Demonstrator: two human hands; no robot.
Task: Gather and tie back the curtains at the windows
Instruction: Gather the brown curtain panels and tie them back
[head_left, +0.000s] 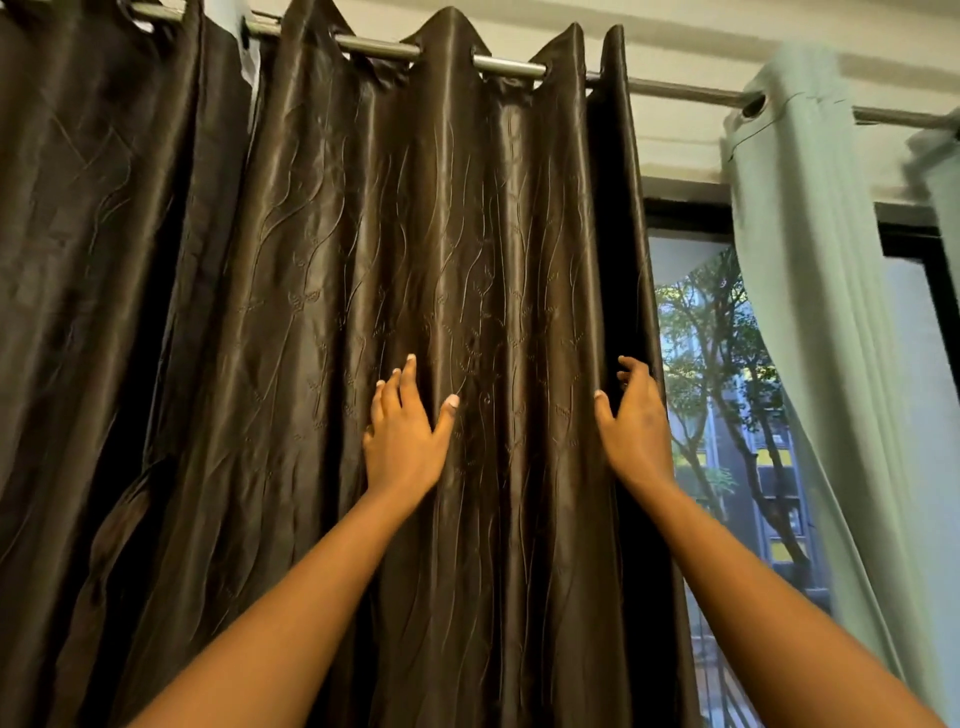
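The brown curtain hangs from the rod right in front of you, folds running straight up and down, covering most of the window except a strip on the right. Your left hand has a spread grip, fingers flat on the fabric mid-panel. Your right hand is at the curtain's free right edge, fingers curling round it while the thumb sits on the front, so that grip looks like a loose pinch on the hem. Since the edge is at your right hand, I'd guess that's the one to sweep the fabric leftward toward your left. The pale curtain hangs well apart on the right.
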